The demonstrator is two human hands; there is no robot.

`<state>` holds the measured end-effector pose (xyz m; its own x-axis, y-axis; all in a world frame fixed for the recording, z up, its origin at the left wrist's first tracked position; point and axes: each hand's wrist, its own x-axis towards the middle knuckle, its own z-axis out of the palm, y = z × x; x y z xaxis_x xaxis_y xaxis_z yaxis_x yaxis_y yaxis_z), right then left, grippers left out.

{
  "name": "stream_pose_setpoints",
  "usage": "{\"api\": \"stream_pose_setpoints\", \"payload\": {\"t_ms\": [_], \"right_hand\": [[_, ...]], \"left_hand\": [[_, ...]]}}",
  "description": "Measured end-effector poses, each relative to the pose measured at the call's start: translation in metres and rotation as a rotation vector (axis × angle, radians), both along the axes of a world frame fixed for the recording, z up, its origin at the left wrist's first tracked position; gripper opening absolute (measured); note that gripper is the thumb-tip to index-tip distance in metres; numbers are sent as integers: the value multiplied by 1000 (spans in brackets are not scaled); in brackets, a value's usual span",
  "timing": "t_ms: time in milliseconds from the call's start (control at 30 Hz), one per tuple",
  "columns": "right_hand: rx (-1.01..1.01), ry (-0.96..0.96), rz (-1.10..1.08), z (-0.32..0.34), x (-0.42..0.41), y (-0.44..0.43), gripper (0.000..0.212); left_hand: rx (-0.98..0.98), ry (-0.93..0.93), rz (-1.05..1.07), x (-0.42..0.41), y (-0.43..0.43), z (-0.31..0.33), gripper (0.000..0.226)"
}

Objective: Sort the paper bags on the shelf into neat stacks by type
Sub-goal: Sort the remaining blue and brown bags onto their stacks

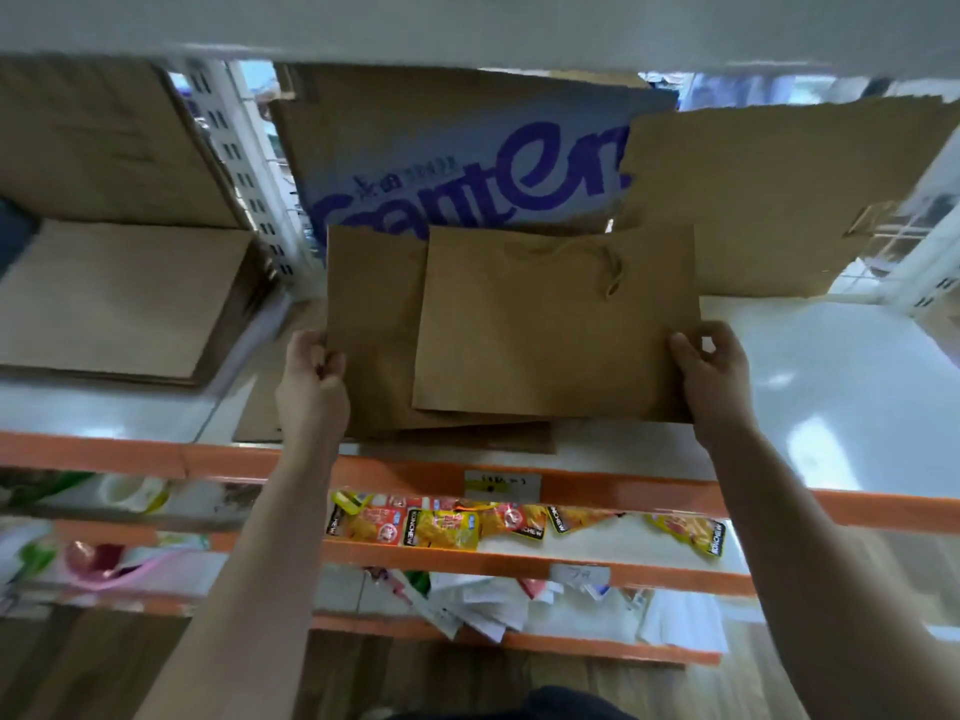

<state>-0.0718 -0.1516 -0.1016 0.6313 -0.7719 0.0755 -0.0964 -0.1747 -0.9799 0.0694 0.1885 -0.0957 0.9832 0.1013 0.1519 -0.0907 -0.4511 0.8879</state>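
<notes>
Paper bags lie piled on the white shelf — left hand at 9 o'clock pinches the lower bag, right hand at 3 o'clock pinches the top bag, both arms outstretched.

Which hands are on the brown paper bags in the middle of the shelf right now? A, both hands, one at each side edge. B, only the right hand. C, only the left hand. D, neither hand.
A: the left hand grips the left edge of the brown paper bags, and the right hand pinches their right edge.
</notes>
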Motion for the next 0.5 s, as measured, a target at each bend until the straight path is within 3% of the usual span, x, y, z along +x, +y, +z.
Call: {"api": "stream_pose_setpoints", "payload": {"t_ms": [233, 500], "right_hand": [[24, -60, 96, 9, 60, 106, 8], [-19, -97, 103, 3, 118, 253, 3]], "left_hand": [[-59, -1, 138, 23, 125, 2, 24], [-56, -39, 155, 65, 280, 8, 19]]}}
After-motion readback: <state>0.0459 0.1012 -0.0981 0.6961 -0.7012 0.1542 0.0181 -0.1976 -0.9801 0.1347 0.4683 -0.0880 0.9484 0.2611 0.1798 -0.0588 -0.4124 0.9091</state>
